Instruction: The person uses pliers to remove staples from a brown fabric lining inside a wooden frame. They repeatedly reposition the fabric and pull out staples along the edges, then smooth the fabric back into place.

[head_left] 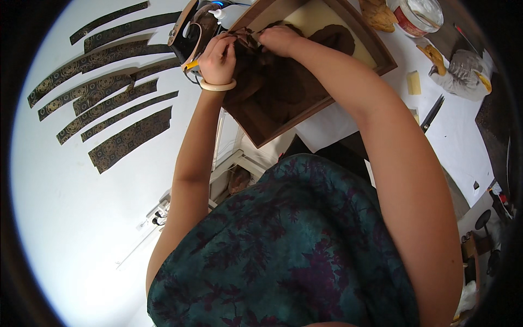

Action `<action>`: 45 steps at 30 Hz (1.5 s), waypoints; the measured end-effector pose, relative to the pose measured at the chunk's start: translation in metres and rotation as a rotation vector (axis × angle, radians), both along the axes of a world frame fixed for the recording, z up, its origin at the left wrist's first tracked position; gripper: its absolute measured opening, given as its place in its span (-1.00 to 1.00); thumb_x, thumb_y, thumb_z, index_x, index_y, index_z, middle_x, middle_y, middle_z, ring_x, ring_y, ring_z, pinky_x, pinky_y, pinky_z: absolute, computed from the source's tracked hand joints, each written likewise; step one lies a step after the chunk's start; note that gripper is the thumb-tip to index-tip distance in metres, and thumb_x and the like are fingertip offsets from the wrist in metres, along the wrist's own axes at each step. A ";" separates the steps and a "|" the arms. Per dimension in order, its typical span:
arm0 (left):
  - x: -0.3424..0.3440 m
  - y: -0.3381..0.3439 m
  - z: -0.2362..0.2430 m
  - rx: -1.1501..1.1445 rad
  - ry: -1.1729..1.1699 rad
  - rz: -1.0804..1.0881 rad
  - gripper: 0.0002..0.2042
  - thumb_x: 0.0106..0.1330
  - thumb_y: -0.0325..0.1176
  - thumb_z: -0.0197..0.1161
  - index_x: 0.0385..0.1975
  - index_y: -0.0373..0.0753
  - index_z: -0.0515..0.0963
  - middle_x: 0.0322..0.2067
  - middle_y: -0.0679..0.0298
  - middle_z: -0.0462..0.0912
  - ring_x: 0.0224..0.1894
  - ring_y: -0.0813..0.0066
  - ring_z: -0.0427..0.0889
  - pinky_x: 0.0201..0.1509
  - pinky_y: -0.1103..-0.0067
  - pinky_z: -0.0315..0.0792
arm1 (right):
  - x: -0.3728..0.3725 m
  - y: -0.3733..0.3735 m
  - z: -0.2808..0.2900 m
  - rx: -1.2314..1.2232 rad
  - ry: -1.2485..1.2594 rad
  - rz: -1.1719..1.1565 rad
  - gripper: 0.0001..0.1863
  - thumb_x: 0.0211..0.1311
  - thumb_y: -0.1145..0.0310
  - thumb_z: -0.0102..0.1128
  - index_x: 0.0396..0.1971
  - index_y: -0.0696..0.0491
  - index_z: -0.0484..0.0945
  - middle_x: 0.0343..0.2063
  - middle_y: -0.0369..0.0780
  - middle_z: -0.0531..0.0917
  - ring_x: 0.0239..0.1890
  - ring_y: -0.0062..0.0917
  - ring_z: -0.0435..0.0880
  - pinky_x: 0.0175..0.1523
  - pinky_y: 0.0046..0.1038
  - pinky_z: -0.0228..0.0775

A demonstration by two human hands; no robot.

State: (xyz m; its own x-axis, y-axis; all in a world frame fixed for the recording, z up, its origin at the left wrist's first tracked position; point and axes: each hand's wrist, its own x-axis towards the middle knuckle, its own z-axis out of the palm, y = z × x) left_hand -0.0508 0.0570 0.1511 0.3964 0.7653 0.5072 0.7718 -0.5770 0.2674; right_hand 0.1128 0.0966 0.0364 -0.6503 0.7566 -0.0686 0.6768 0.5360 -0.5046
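Note:
Both my hands meet over the far left part of a tilted wooden box (294, 123). A thin, crumpled dark brown sheet (248, 41), perhaps cloth, spans the gap between them. My left hand (218, 59), with a pale bangle (218, 86) at its wrist, pinches the left end at its fingertips. From the other side my right hand (279, 41) grips the sheet with curled fingers, partly hidden by the hand itself. More dark brown material (272, 90) lies in the box, over a cream-coloured bottom (316, 16).
Dark patterned strips (131, 133) hang on the white wall at left. Beyond my left hand are a white nozzle bottle (220, 15) and a yellow pencil-like stick (192, 64). On the right stand a tub (413, 19), worn gloves (463, 73) and black scissors (432, 114) on white paper (452, 147).

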 end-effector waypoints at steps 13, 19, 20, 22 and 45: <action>-0.008 -0.002 0.003 0.053 -0.092 0.053 -0.88 0.09 -0.66 0.31 -0.40 -0.30 0.66 -0.33 0.21 0.72 -0.39 0.42 0.69 -0.34 0.62 0.55 | 0.003 0.004 -0.014 0.020 0.068 0.000 -0.70 0.21 0.33 0.28 -0.11 0.13 0.53 -0.21 -0.01 0.68 -0.04 -0.11 0.64 0.06 -0.16 0.49; -0.008 -0.005 0.006 0.013 -0.092 0.089 -0.88 0.08 -0.67 0.32 -0.41 -0.32 0.66 -0.31 0.19 0.73 -0.37 0.45 0.72 -0.28 0.63 0.57 | 0.002 0.005 -0.012 -0.027 0.069 0.016 -0.69 0.21 0.30 0.29 -0.14 0.17 0.54 -0.20 0.00 0.68 -0.03 -0.11 0.64 0.05 -0.14 0.49; -0.008 -0.005 0.006 0.013 -0.099 0.091 -0.88 0.08 -0.67 0.32 -0.41 -0.32 0.66 -0.31 0.19 0.73 -0.37 0.45 0.72 -0.29 0.63 0.57 | 0.003 0.006 -0.010 -0.036 0.071 0.013 -0.69 0.21 0.30 0.29 -0.15 0.17 0.54 -0.21 0.00 0.68 -0.04 -0.11 0.64 0.04 -0.14 0.50; -0.008 -0.007 0.005 0.027 -0.104 0.098 -0.88 0.07 -0.66 0.31 -0.41 -0.31 0.66 -0.32 0.20 0.73 -0.38 0.43 0.71 -0.31 0.62 0.56 | 0.008 0.008 0.001 -0.054 0.072 0.012 -0.70 0.21 0.29 0.30 -0.15 0.17 0.54 -0.22 -0.01 0.68 -0.05 -0.11 0.65 0.03 -0.15 0.51; -0.016 -0.016 0.016 0.060 -0.124 0.139 -0.88 0.05 -0.66 0.32 -0.44 -0.28 0.65 -0.35 0.23 0.72 -0.40 0.43 0.69 -0.34 0.62 0.54 | -0.007 0.006 -0.003 -0.018 0.057 0.101 -0.78 0.18 0.58 0.11 -0.17 0.14 0.59 -0.13 -0.05 0.67 0.00 -0.14 0.64 0.07 -0.19 0.54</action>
State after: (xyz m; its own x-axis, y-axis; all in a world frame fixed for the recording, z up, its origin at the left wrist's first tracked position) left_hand -0.0668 0.0411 0.1673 0.2204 0.7754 0.5918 0.8082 -0.4849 0.3343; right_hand 0.1059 0.1026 0.0332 -0.7265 0.6859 -0.0427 0.5899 0.5905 -0.5508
